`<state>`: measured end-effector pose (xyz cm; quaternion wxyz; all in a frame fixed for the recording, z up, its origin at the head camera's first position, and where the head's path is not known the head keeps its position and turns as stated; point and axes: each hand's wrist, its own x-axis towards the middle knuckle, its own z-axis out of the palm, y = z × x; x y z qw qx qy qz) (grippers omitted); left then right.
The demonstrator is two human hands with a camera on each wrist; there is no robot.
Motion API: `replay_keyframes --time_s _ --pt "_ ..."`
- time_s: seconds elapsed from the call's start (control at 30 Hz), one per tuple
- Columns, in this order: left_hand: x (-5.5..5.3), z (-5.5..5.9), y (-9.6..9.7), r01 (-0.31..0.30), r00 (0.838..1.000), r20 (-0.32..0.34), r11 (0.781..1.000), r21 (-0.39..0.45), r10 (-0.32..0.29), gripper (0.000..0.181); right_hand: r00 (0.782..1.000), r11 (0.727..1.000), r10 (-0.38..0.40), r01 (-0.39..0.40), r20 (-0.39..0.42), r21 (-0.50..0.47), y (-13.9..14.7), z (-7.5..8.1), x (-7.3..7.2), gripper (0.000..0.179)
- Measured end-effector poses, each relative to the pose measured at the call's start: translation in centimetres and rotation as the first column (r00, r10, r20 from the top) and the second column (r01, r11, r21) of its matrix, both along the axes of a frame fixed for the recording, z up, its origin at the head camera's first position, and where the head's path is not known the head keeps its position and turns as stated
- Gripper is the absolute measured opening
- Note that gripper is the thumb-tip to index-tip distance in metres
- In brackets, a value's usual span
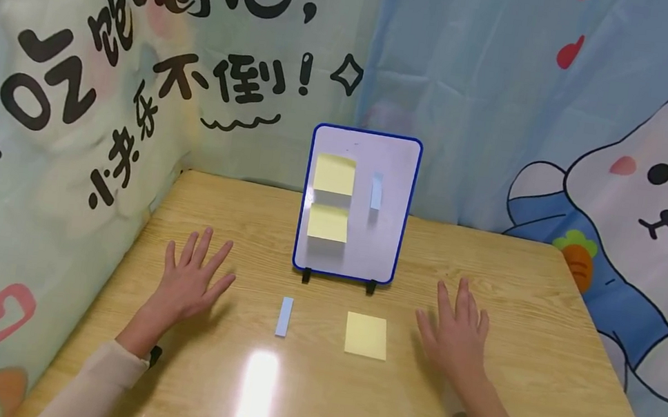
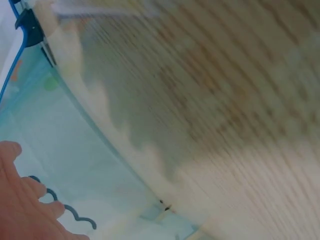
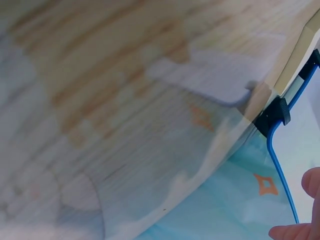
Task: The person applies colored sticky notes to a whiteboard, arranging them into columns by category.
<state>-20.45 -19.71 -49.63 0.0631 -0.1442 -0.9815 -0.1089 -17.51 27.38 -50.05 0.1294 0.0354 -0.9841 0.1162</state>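
Note:
My left hand (image 1: 187, 288) is held over the left side of the table with its fingers spread, holding nothing. Nearest to it lies a narrow blue sticky strip (image 1: 284, 317). On the right, my right hand (image 1: 455, 335) also has its fingers extended and holds nothing. A square yellow sticky note (image 1: 366, 336) lies flat to the left of that hand. Behind them, a small blue-framed whiteboard (image 1: 369, 150) stands upright on black feet. Two yellow sticky notes (image 1: 334, 174) are stuck one above the other on its left half, and a blue strip (image 1: 376, 191) is on its right half.
The wooden table (image 1: 233, 210) carries a bright light reflection near its front. Printed curtains (image 1: 446, 111) hang behind it and along the left. In the right wrist view, the board's blue frame (image 3: 280, 167) and a black foot (image 3: 272, 116) appear beside the fingers.

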Motion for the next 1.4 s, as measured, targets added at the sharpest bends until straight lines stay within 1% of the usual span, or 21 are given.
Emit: replay_keyframes --time_s 0.17,0.27,0.37,0.43,0.5,0.57,0.6,0.77,0.8,0.9,1.0,1.13,1.2,1.3,1.4 --pt "-0.4 -0.3 0.3 0.002 1.000 0.007 1.000 0.004 -0.002 0.065 1.000 1.000 0.007 -0.007 -0.002 -0.004 -0.3 0.2 0.0 0.066" --pt "-0.4 -0.5 0.5 -0.003 1.000 0.020 1.000 0.012 0.003 0.065 1.000 1.000 0.016 -0.017 -0.026 -0.021 -0.7 0.4 0.1 0.066" --pt "-0.5 -0.5 0.6 -0.004 0.999 0.039 1.000 0.017 0.003 0.065 0.994 0.997 0.045 -0.051 -0.101 -0.056 -1.4 0.8 0.1 0.067" --pt "-0.5 -0.5 0.8 -0.001 0.999 0.045 1.000 0.021 0.001 0.065 0.982 0.993 0.078 -0.091 -0.170 -0.070 -2.0 1.0 0.0 0.068" --pt "-0.5 -0.3 0.9 0.000 0.999 0.051 1.000 0.020 -0.001 0.065 0.966 0.988 0.113 -0.133 -0.232 -0.073 -2.6 1.3 -0.1 0.068" --pt "-0.4 -0.2 1.0 0.000 0.998 0.055 1.000 0.024 -0.002 0.065 0.953 0.984 0.144 -0.166 -0.267 -0.064 -3.4 1.5 -0.2 0.067" --pt "-0.3 -0.1 1.1 0.002 0.998 0.058 0.999 0.034 -0.004 0.064 0.950 0.982 0.156 -0.179 -0.272 -0.061 -3.7 1.7 -0.3 0.067" --pt "0.2 0.3 1.5 0.012 0.998 0.057 0.998 0.059 -0.015 0.062 0.941 0.970 0.223 -0.240 -0.254 -0.037 -5.9 2.1 -0.4 0.065" --pt "0.3 0.4 1.6 0.015 0.998 0.059 0.998 0.060 -0.019 0.062 0.936 0.965 0.243 -0.260 -0.256 -0.036 -6.5 2.2 -0.5 0.065" --pt "0.8 0.5 1.8 0.029 0.997 0.072 0.998 0.051 -0.032 0.062 0.908 0.941 0.313 -0.336 -0.279 -0.039 -8.5 2.5 -0.7 0.061" --pt "1.3 0.6 2.2 0.053 0.994 0.096 0.997 0.058 -0.059 0.061 0.890 0.920 0.371 -0.390 -0.265 -0.024 -10.5 2.8 -0.7 0.057" --pt "1.7 0.6 2.7 0.089 0.992 0.082 0.993 0.077 -0.095 0.061 0.892 0.908 0.409 -0.420 -0.194 -0.014 -13.2 3.0 -0.6 0.053" --pt "1.9 0.5 2.9 0.102 0.992 0.066 0.991 0.084 -0.108 0.061 0.885 0.898 0.432 -0.439 -0.176 -0.004 -14.5 3.0 -0.5 0.051" --pt "2.1 0.6 3.1 0.112 0.991 0.058 0.990 0.089 -0.118 0.060 0.854 0.871 0.485 -0.490 -0.187 0.020 -16.4 2.9 -0.3 0.047" --pt "2.4 0.7 3.2 0.120 0.990 0.058 0.989 0.091 -0.125 0.060 0.824 0.841 0.538 -0.539 -0.177 0.046 -18.2 2.5 0.0 0.045"
